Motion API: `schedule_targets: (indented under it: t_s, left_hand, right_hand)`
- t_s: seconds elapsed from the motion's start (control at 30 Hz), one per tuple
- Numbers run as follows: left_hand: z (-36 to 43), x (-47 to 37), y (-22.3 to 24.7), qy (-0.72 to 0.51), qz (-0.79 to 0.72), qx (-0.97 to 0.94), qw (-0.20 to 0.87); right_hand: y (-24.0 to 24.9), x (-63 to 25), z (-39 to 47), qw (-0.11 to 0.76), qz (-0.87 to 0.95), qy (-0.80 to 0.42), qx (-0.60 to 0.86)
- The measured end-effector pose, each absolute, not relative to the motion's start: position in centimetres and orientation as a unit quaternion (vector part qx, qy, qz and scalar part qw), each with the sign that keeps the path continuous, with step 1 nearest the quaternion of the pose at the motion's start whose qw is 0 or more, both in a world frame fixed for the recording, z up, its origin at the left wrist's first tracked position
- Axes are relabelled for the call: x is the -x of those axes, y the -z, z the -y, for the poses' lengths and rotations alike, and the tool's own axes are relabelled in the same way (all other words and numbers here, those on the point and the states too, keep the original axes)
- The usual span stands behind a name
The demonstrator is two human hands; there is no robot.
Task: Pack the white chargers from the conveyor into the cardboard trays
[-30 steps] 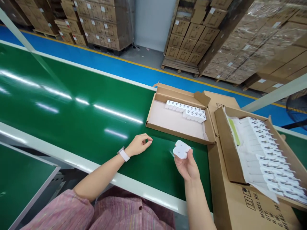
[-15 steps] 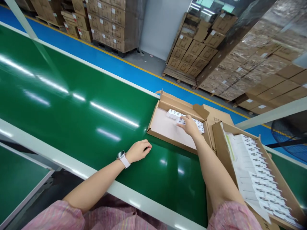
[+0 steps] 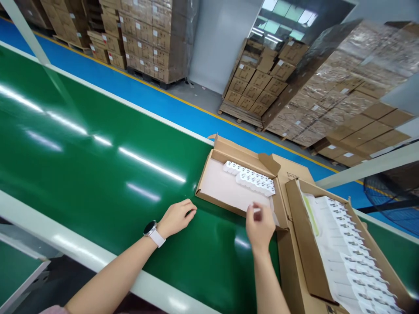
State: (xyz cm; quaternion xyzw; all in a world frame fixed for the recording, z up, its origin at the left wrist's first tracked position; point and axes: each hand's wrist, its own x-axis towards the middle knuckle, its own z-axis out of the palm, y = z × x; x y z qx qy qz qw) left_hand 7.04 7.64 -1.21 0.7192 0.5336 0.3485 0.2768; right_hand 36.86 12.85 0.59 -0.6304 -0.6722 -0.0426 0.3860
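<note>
My left hand (image 3: 177, 216) hovers or rests over the green belt (image 3: 157, 179), left of the shallow cardboard box; I cannot tell if it touches. Its fingers are loosely curled toward the thumb with nothing between them. My right hand (image 3: 261, 224) is at the box's near edge, fingers bent and smeared by motion; whether anything small is in them is unclear. Inside that open cardboard box (image 3: 222, 206), on a pale sheet, small white plastic pieces (image 3: 255, 182) stand in two staggered rows along the far side.
At right a second cardboard box (image 3: 306, 257) holds many white parts (image 3: 360, 257) in rows on white sheets. A cardboard flap lies behind it. A fan (image 3: 393, 196) stands at far right. Across the blue floor are stacked cartons (image 3: 147, 39) on pallets.
My right hand has moved off the white pieces, back toward me to the box's near edge. The pieces stay in their rows. The view has shifted slightly; my left hand keeps its pose.
</note>
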Motion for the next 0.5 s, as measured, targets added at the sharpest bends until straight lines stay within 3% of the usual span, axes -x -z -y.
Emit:
schedule_targets:
  t_s: [0.1, 0.2, 0.27, 0.33, 0.5]
  left_hand:
    - [-7.5, -7.1, 1.3, -0.352, -0.534, -0.715, 0.283]
    - [-7.4, -7.5, 1.5, -0.343, -0.527, -0.721, 0.292]
    - [-7.6, -7.7, 1.7, -0.340, -0.522, -0.724, 0.297]
    - [-7.8, -7.7, 1.8, -0.344, -0.517, -0.721, 0.307]
    - [-8.3, -7.7, 2.0, -0.359, -0.509, -0.703, 0.342]
  right_hand:
    - [1.9, -35.9, -7.3, 0.426, 0.673, -0.042, 0.603]
    - [1.5, -34.7, -7.1, 0.432, 0.676, -0.114, 0.586]
    - [0.0, -33.9, -10.1, 0.428, 0.664, -0.186, 0.585]
    - [-1.4, -33.1, -14.5, 0.370, 0.650, -0.291, 0.597]
    - [-2.7, -31.5, -23.9, 0.303, 0.648, -0.312, 0.625]
